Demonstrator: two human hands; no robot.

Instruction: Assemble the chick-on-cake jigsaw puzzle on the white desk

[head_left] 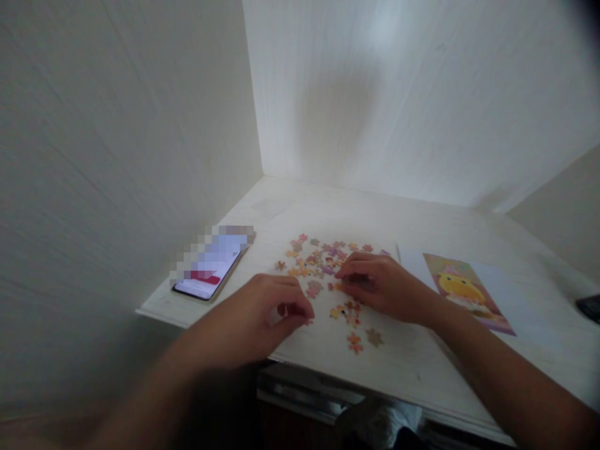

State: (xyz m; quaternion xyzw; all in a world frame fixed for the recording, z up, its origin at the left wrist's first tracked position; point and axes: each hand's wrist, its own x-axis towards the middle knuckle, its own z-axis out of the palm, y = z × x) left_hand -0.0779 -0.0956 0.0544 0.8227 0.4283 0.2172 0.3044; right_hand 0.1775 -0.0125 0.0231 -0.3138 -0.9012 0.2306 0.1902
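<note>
Several small pink, orange and purple jigsaw pieces [319,259] lie scattered on the pale wooden desk [412,362]. My left hand [262,315] rests near the desk's front edge, its fingers curled in a pinch on a small piece that I can barely make out. My right hand [382,284] lies over the right side of the pile, fingers bent and pressed down on pieces there. A few loose pieces [356,340] sit between and in front of my hands.
A phone [210,265] with a lit screen lies at the desk's left. A printed picture of a yellow duck [464,290] lies to the right. A dark object [590,306] sits at the far right edge. Walls close in at the left and back.
</note>
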